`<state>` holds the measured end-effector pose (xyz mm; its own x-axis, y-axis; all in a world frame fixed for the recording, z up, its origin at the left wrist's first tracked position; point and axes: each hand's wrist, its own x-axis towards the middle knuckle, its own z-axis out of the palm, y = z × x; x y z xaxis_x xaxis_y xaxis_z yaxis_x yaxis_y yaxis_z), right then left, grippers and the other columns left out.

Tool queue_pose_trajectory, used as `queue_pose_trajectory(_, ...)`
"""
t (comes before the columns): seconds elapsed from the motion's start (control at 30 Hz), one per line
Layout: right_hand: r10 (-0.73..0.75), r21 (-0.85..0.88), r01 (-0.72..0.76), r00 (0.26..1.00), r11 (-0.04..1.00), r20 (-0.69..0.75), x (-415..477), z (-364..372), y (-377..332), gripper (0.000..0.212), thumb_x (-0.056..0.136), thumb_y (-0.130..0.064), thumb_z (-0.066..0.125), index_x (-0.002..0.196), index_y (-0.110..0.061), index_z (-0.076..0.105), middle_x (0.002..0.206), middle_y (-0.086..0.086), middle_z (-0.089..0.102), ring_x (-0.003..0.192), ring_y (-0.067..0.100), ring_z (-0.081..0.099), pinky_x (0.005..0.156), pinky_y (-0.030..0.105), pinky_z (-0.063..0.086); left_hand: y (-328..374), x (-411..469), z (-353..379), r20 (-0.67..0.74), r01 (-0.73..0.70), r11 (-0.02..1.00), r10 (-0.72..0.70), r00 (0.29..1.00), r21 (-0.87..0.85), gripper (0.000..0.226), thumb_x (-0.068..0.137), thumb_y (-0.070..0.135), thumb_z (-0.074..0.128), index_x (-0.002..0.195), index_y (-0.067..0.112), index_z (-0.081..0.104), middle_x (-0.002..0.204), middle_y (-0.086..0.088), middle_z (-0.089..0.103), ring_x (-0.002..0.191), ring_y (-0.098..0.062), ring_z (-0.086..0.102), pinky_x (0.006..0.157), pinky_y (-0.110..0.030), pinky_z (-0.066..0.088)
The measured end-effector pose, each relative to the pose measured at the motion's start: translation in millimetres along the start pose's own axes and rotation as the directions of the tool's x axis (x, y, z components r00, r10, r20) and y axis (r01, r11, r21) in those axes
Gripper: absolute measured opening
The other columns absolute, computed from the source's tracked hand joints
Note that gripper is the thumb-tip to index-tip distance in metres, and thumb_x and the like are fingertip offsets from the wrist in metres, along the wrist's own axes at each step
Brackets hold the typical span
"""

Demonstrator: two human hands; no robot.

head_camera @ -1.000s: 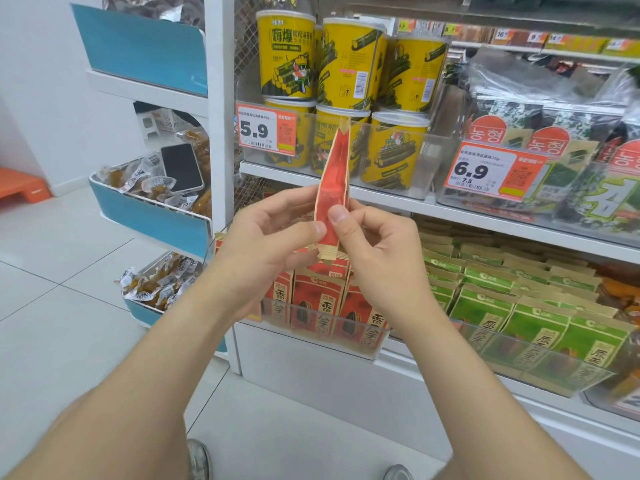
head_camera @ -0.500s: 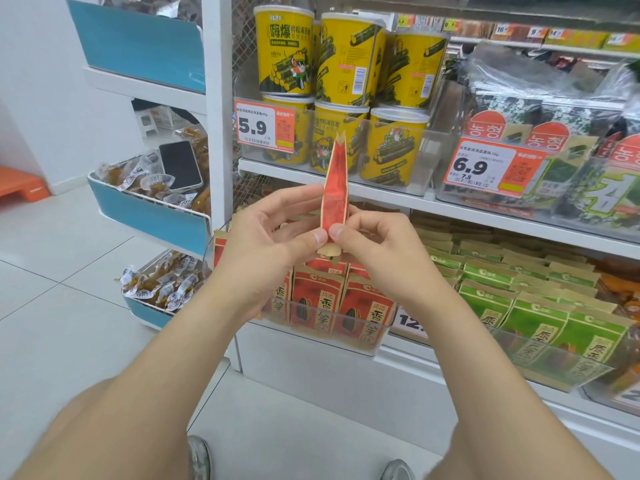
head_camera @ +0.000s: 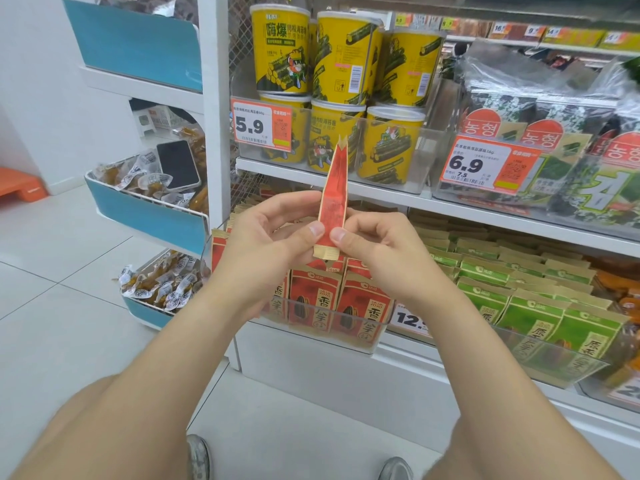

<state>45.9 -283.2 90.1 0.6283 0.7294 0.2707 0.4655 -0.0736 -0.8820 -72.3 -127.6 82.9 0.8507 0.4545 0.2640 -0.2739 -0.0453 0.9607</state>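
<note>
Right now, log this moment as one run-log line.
left hand: pinches packet | right hand: pinches packet | packet: upright, before shelf

Count on inspection: one left hand, one right hand, one red packet, six front yellow canisters, one phone, two shoes.

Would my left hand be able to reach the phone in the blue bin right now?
Probably yes, once it lets go: the left hand pinches the red packet, but the phone lies uncovered atop the snacks, nothing between them.

A shop, price tags, stocked snack shelves
</note>
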Motion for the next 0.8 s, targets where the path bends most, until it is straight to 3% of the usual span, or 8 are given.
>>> queue_pose_trajectory(0.1,0.005,-0.009,-0.005,0.999,1.000,-0.031,-0.5,2.5,-1.9,0.030,0.105,-0.023,0.070,0.077,-0.013,0.073,0.088,0.004,0.080,0.083,0.027,0.073,0.092,0.057,0.057,1.3,1.5,-6.6,0.072,-0.003,1.000,0.003,0.997,-0.002,0.043,0.099,-0.001,0.071,0.133,0.025,0.072,0.126,0.009,0.078,0.120,-0.010,0.073,0.083,-0.031,0.063)
queue_pose_trajectory(0.2,0.020,-0.041,-0.021,0.999,0.999,-0.044,-1.0,4.8,-5.1,0.029,0.104,-0.024,0.071,0.076,-0.016,0.074,0.079,-0.004,0.079,0.075,0.016,0.072,0.084,0.042,0.057,1.6,1.6,-11.1,0.124,-0.010,1.000,0.008,0.992,0.018,0.055,0.097,-0.014,0.067,0.138,0.022,0.070,0.133,0.003,0.076,0.129,-0.017,0.069,0.102,-0.054,0.059)
queue_pose_trajectory(0.3,0.021,-0.073,-0.023,0.999,0.997,-0.029,-0.9,4.9,-5.1,0.031,0.104,-0.025,0.070,0.074,-0.020,0.072,0.079,-0.007,0.078,0.076,0.008,0.072,0.085,0.039,0.056,2.6,1.0,-12.7,0.134,-0.005,0.999,0.000,0.991,0.040,0.059,0.095,-0.018,0.064,0.139,0.021,0.069,0.135,0.003,0.075,0.132,-0.018,0.068,0.107,-0.061,0.055)
queue_pose_trajectory(0.4,0.008,-0.080,-0.009,1.000,0.997,-0.014,-2.0,5.1,-4.7,0.029,0.103,-0.026,0.073,0.074,-0.021,0.074,0.080,-0.007,0.078,0.076,0.005,0.071,0.085,0.038,0.056,3.8,1.6,-12.9,0.122,0.007,0.999,-0.012,0.992,0.047,0.059,0.092,-0.016,0.068,0.137,0.021,0.070,0.134,0.002,0.075,0.129,-0.021,0.070,0.103,-0.061,0.057)
queue_pose_trajectory(0.5,-0.008,-0.134,0.004,0.999,0.991,-0.032,-2.2,7.7,-2.2,0.023,0.094,-0.033,0.082,0.073,-0.022,0.081,0.104,-0.020,0.078,0.109,-0.001,0.071,0.099,0.045,0.059,4.5,3.1,-10.1,0.058,0.071,0.996,-0.067,0.996,-0.054,0.049,0.096,-0.002,0.073,0.138,0.020,0.066,0.128,-0.006,0.077,0.116,-0.030,0.076,0.092,-0.059,0.063)
queue_pose_trajectory(0.57,-0.031,-0.282,0.017,0.999,0.959,-0.044,-3.2,11.9,-2.9,0.022,0.081,-0.051,0.088,0.073,-0.032,0.081,0.115,-0.034,0.067,0.123,-0.004,0.062,0.103,0.049,0.055,6.5,1.2,-6.3,0.020,0.106,0.992,-0.105,0.994,-0.062,0.038,0.103,0.016,0.071,0.139,0.022,0.064,0.124,-0.007,0.078,0.107,-0.032,0.079,0.082,-0.057,0.066)
queue_pose_trajectory(0.67,-0.029,-0.475,-0.001,0.998,0.880,-0.055,-4.6,18.3,-2.0,0.047,0.061,-0.073,0.088,0.086,-0.039,0.069,0.127,-0.026,0.057,0.118,0.007,0.059,0.098,0.045,0.055,5.7,-1.7,-3.9,-0.025,0.101,0.994,-0.100,0.995,0.039,0.033,0.103,0.025,0.070,0.136,0.028,0.066,0.118,0.000,0.079,0.099,-0.026,0.081,0.070,-0.050,0.068)
queue_pose_trajectory(0.8,-0.051,-0.343,-0.047,0.961,0.938,-0.271,-3.6,18.2,-7.4,0.078,0.072,-0.058,0.092,0.131,-0.041,0.044,0.112,-0.016,0.061,0.102,0.004,0.063,0.082,0.030,0.053,7.6,-2.3,-2.8,0.048,0.148,0.989,-0.149,0.988,0.031,0.031,0.111,0.017,0.058,0.138,0.029,0.067,0.119,0.003,0.081,0.102,-0.021,0.081,0.068,-0.040,0.067)
